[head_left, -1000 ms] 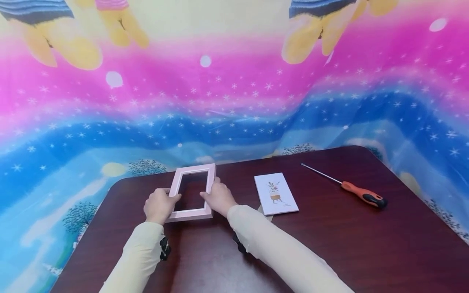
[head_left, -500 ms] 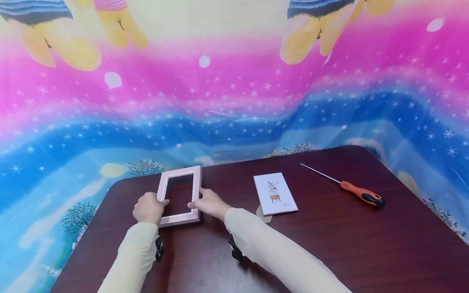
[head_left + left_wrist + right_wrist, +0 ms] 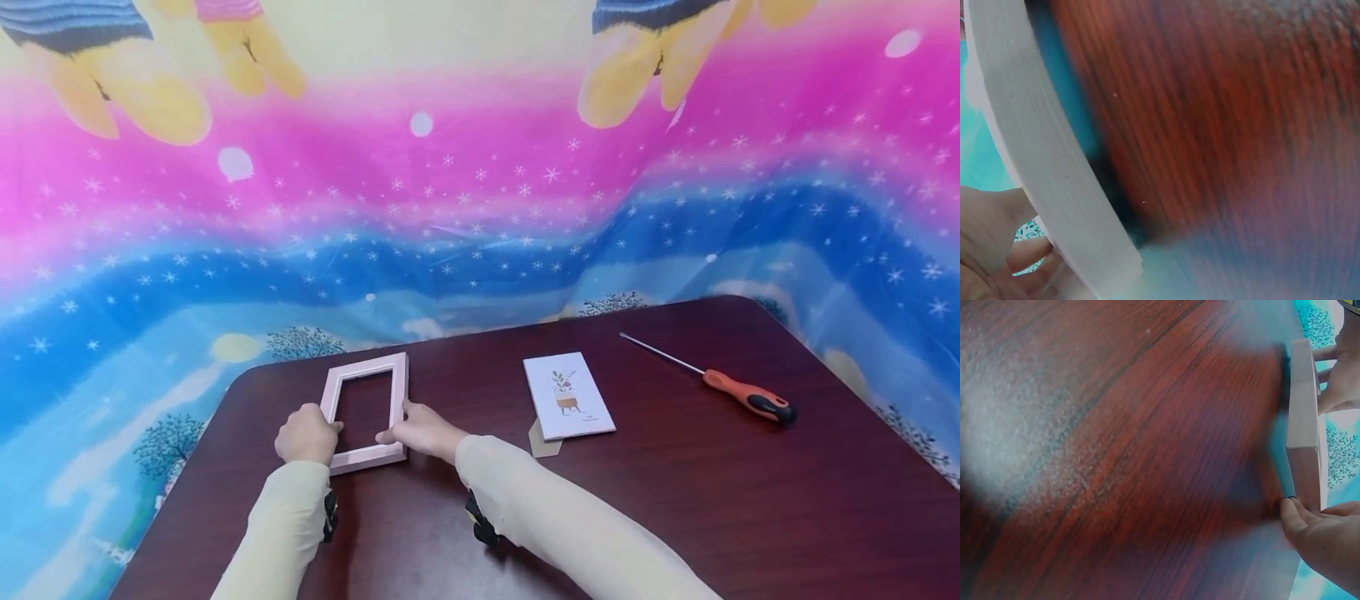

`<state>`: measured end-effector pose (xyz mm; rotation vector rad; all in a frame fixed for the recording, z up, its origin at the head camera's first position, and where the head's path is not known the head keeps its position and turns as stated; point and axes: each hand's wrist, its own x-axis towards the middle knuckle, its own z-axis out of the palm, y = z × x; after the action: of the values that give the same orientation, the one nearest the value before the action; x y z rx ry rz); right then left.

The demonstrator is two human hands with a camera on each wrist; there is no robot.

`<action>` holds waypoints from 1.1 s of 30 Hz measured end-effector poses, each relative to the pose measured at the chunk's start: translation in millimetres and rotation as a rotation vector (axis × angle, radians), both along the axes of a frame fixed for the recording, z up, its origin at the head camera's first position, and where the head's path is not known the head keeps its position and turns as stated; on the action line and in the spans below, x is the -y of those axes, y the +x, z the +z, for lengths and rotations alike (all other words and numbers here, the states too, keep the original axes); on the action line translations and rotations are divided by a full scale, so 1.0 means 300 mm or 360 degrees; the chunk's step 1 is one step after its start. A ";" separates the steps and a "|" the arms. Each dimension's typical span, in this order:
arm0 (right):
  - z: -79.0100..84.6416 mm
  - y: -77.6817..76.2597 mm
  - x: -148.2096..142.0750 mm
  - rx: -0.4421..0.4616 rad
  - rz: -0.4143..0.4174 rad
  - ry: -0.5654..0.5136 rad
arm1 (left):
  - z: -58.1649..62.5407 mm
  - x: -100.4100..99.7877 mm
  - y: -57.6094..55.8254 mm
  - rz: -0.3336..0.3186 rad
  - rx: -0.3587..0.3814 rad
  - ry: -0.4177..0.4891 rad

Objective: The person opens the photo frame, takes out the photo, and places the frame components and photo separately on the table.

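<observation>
In the head view, a pink picture frame (image 3: 367,457) with a thin white inner edge is at the left part of the table; dark tabletop shows through its opening. My left hand (image 3: 306,433) grips its left side, thumb over the front. On the opposite side my right hand (image 3: 423,429) holds it, thumb on the front near the lower right corner. The fingers behind the frame are hidden in the head view. Both wrist views show the frame's pale outer edge (image 3: 1041,144) close over the glossy wood, with a dark shadow alongside.
Right of the frame lies a white picture panel (image 3: 567,396) printed with a potted plant, a tan piece (image 3: 545,440) jutting from under it. Farther right is a screwdriver (image 3: 750,397) with an orange and black handle. A patterned cloth (image 3: 465,183) hangs behind the dark red table (image 3: 675,500).
Both hands have carried the picture frame left and toward me, lowering it over the table. The picture panel and screwdriver have stayed in place.
</observation>
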<state>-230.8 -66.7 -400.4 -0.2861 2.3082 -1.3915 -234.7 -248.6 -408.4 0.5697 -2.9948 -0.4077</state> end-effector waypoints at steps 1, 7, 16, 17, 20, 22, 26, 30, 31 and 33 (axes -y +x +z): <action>-0.001 0.000 -0.003 -0.0004 0.0000 -0.0009 | -0.002 0.000 0.000 0.0000 0.0001 -0.0004; -0.013 -0.002 -0.009 -0.0061 -0.0021 -0.0004 | -0.006 -0.006 -0.008 0.0001 0.0017 -0.0051; 0.018 -0.016 -0.029 -0.0111 0.0039 0.0062 | 0.001 -0.005 -0.003 -0.0032 0.0051 -0.0050; 0.025 -0.019 -0.035 -0.0131 0.0035 0.0063 | 0.002 -0.002 -0.001 -0.0037 0.0056 -0.0035; 0.038 -0.024 -0.053 -0.0194 0.0007 0.0078 | 0.008 0.007 0.003 -0.0046 0.0069 0.0003; 0.042 -0.026 -0.068 -0.0213 -0.0013 0.0079 | 0.013 0.012 0.005 -0.0048 0.0066 0.0031; 0.049 -0.026 -0.105 -0.0246 0.0016 0.0090 | 0.028 0.009 0.010 -0.0067 0.0034 0.0071; 0.064 -0.019 -0.155 -0.0353 0.0112 0.0147 | 0.050 -0.008 0.018 -0.0122 -0.0068 0.0087; 0.069 -0.017 -0.169 -0.0384 0.0130 0.0163 | 0.055 -0.014 0.022 -0.0148 -0.0104 0.0076; 0.080 -0.013 -0.195 -0.0428 0.0158 0.0193 | 0.064 -0.029 0.028 -0.0203 -0.0186 0.0037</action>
<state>-234.6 -8.2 -376.5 -0.5725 2.5434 -1.2218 -226.3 -240.0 -389.2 0.3442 -2.9263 -0.4670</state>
